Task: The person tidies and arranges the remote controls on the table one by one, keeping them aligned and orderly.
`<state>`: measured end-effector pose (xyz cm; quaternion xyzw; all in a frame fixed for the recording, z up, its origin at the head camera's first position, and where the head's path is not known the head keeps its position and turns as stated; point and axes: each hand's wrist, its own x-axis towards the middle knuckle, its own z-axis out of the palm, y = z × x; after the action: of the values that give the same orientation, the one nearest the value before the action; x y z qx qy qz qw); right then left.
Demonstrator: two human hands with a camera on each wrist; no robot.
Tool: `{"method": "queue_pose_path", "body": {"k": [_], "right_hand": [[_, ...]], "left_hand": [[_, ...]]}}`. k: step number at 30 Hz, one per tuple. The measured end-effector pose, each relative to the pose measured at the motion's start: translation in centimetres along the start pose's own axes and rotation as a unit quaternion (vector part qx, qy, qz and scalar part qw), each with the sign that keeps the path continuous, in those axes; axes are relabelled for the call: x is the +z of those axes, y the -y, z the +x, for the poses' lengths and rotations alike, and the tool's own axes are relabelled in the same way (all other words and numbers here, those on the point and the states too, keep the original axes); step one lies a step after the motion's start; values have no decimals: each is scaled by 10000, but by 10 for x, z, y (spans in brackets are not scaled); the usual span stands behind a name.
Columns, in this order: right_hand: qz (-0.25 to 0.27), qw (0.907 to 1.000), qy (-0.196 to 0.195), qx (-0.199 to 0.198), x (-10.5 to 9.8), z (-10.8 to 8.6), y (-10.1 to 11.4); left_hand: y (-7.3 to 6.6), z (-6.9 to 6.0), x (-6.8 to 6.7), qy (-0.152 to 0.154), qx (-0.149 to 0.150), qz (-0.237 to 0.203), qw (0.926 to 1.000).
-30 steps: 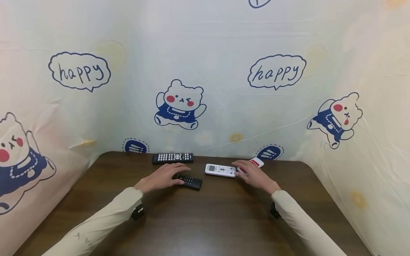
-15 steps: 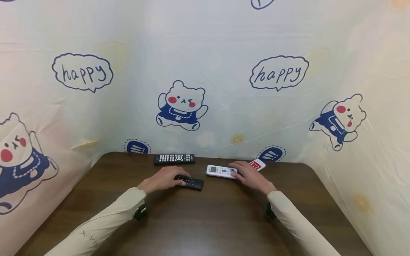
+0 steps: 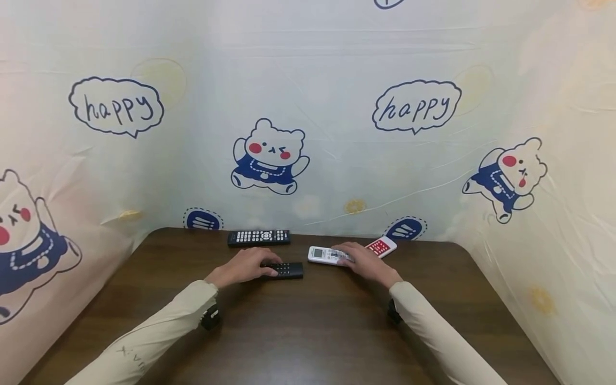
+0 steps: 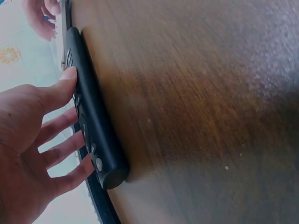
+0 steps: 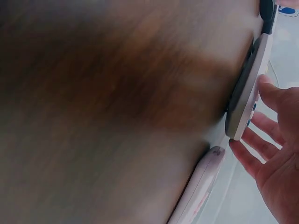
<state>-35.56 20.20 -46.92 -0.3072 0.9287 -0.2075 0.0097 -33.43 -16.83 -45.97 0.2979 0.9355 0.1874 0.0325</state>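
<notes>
My left hand [image 3: 243,266] lies over the left end of a small black remote [image 3: 291,270], its thumb along the near edge. In the left wrist view the thumb and fingers of that hand [image 4: 28,135] pinch the remote [image 4: 100,116] across its width, flat on the table. A white remote [image 3: 321,255] with a small screen has my right hand [image 3: 368,263] over its right end. The right wrist view shows the hand's [image 5: 280,149] thumb against the side of the white remote [image 5: 250,88] and the fingers at its other side.
A long black remote [image 3: 260,238] lies at the back edge of the brown table [image 3: 308,331]. Behind my right hand a white remote with a red button panel [image 3: 382,247] lies slanted. A printed curtain [image 3: 337,107] stands around the table.
My right hand has moved left, from beside the red-panelled remote onto the white one, uncovering more of the red panel. The small black remote has turned nearly parallel to the back edge.
</notes>
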Motion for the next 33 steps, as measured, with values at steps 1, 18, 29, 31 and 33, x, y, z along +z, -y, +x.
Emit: {"method": "queue_pose_path", "body": {"k": [1, 18, 29, 31, 33], "right_hand": [[-6, 10000, 0, -17, 0, 1, 1], [-575, 9979, 34, 294, 1, 14, 16], [683, 9904, 323, 1158, -6, 19, 21], [970, 9843, 282, 1448, -9, 20, 19], [1373, 9735, 279, 1809, -11, 19, 18]], "left_hand": [[0, 0, 0, 1, -24, 10, 10000], [3, 1, -3, 150, -563, -517, 9970], [-1, -1, 2, 85, -991, -704, 9926], [-2, -1, 2, 34, -995, -692, 9926], [-4, 0, 2, 8, -1020, -688, 9924]]}}
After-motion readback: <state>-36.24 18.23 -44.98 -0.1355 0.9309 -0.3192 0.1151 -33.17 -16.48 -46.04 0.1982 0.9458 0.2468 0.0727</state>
